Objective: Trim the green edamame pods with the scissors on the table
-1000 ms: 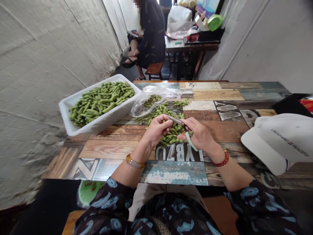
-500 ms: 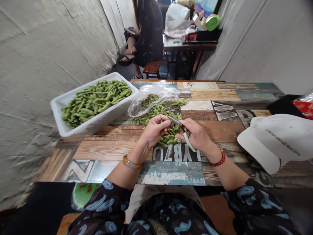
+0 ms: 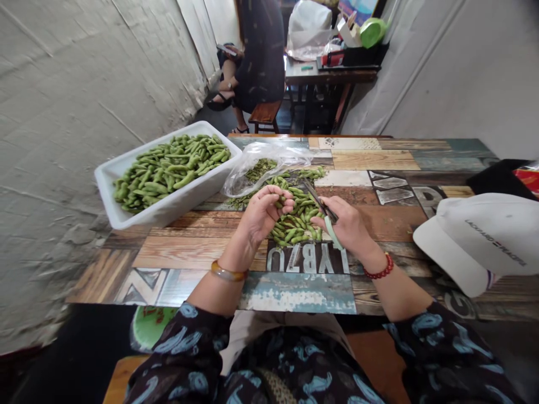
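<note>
My left hand [image 3: 264, 214] is half curled above the loose pile, its fingertips closed around a green soybean pod [image 3: 279, 202] that is mostly hidden by the fingers. In my right hand [image 3: 346, 223] are scissors [image 3: 319, 199] with dark blades and a pale green handle, the blades pointing away from me and to the left. Beneath both hands lies a spread of loose soybean pods [image 3: 298, 221] on the table. A gap separates the scissors from my left fingers.
To the left stands a white plastic tub [image 3: 168, 216] full of pods. A clear plastic bag [image 3: 240, 175] with green scraps lies beyond my left hand. A white cap [image 3: 475, 241] rests at the right of the patchwork-patterned table [image 3: 202, 241]. A person [image 3: 261, 62] sits at the back.
The scissors and my right hand have moved right, away from my left hand. My left fingers have loosened and spread a little. The view has shifted slightly.
</note>
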Tool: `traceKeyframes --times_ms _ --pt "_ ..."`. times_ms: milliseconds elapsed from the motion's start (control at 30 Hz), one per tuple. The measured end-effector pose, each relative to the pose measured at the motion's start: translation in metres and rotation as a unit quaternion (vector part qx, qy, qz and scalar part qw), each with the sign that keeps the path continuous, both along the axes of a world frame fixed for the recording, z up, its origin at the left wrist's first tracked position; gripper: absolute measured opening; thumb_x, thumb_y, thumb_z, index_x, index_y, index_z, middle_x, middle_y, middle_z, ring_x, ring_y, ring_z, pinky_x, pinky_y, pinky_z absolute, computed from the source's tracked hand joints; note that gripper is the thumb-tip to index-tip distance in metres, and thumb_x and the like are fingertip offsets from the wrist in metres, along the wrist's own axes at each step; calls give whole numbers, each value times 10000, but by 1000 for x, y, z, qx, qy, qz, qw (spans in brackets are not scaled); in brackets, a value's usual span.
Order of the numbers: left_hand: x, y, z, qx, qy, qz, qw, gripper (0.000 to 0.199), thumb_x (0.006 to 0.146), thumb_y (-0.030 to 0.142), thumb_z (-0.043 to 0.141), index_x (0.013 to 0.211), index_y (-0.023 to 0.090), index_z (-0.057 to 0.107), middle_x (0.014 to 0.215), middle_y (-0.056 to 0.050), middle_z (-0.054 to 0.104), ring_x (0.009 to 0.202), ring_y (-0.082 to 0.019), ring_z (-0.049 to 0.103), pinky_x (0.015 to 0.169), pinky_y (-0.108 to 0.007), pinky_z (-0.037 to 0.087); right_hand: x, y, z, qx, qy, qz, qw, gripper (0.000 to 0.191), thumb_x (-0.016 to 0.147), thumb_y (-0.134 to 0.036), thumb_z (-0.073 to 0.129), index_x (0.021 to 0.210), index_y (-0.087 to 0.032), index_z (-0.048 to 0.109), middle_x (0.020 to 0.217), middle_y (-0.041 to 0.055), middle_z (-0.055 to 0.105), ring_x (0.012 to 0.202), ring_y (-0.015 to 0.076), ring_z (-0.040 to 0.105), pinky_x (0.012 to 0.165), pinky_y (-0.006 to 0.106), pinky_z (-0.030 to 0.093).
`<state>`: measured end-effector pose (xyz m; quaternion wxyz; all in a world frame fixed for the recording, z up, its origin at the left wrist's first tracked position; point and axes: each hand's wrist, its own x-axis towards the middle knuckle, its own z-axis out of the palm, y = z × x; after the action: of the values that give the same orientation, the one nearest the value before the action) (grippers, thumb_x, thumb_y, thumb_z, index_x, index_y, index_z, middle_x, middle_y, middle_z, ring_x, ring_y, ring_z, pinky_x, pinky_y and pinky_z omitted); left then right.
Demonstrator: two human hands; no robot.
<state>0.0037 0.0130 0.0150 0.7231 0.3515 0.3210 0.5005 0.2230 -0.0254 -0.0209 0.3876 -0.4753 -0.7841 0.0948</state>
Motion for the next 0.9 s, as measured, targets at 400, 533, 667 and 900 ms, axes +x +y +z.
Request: traceKeyframes --times_ms 400,533,667,900 --pt "2 -5 -12 278 436 -128 847 181 867 208 542 862 151 714 758 -34 678 701 -134 599 660 -235 426 -2 1 0 4 5 -11 1000 528 882 -355 683 1365 -203 532 1131 125 640 895 232 661 824 383 587" --pt "1 -8 -13 343 594 -184 704 170 847 304 618 868 182 735 847 -56 732 769 -187 642 682 -265 419 -8 1 -2 17 13 3 1000 468 891 -309 668 1330 -198 551 1097 116 645 890 221 666 803 363 595" --pt "1 -13 -11 369 658 -185 630 189 818 288 639 965 208 729 911 -61 737 842 -221 664 708 -275 431 -12 5 -9 17 26 -7 999 455 892 -284 662 1325 -200 548 1143 121 641 909 220 671 812 362 599" --pt "10 -13 -20 338 581 -112 732 152 802 201 586 819 184 737 824 -50 705 799 -180 623 735 -271 437 -15 11 -24 22 50 -45 997 431 887 -270 667 1298 -188 567 1085 97 650 801 185 669 770 345 594"
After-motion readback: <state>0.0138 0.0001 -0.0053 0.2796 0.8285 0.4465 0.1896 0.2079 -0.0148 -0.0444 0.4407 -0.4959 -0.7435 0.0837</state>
